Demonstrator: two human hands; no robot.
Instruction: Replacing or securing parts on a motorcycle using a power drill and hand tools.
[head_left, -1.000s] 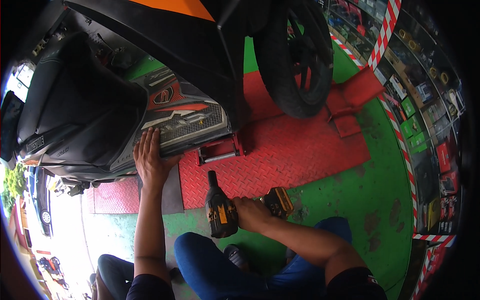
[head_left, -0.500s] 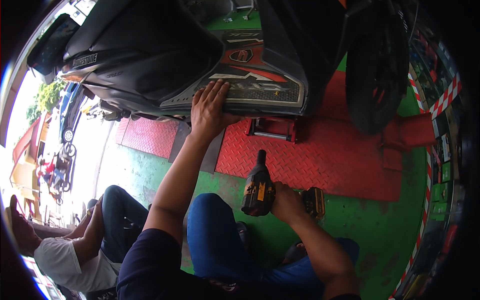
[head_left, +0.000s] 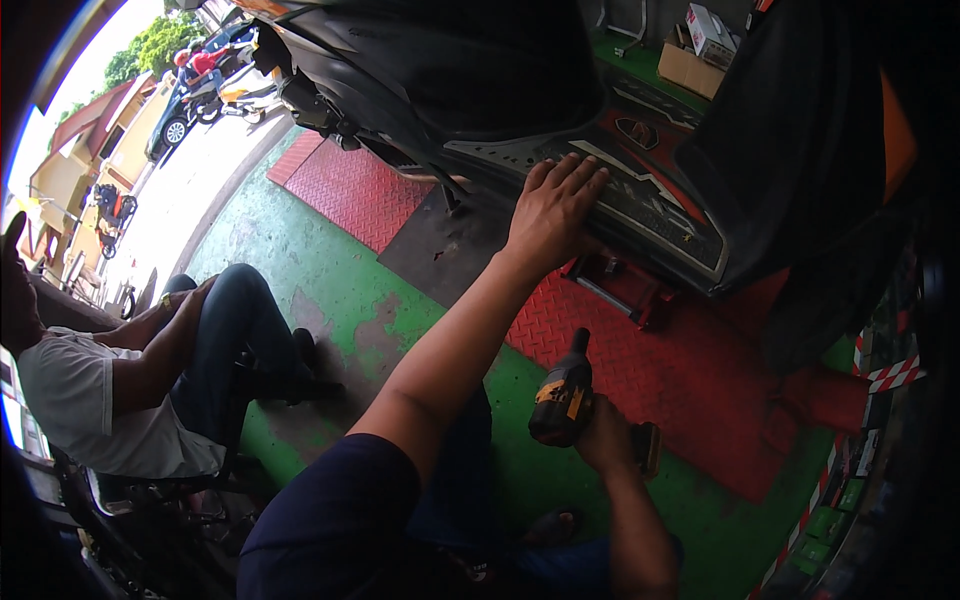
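Observation:
My left hand (head_left: 553,213) lies flat on the near edge of the scooter's floorboard (head_left: 655,215), fingers stretched out and a little apart. Below and to the right, my right hand (head_left: 606,437) is wrapped round the handle of a black and yellow cordless impact wrench (head_left: 563,400). A dark socket on its nose points away from me, toward the scooter, with a gap between them. The scooter (head_left: 490,70) has black body panels and stands across the top of the view. Under the floorboard shows a red metal jack or stand (head_left: 622,290).
Red tread plate (head_left: 660,385) lies on the green floor (head_left: 340,275) below the scooter. At left sits a person (head_left: 130,380) in a white shirt and jeans. A cardboard box (head_left: 690,72) stands at the far right. Red-and-white tape (head_left: 893,375) runs along the right side.
My view has turned left, so the scooter appears tilted and shifted right, and more of the seated person shows. My left hand stays on the floorboard; my right still holds the impact wrench.

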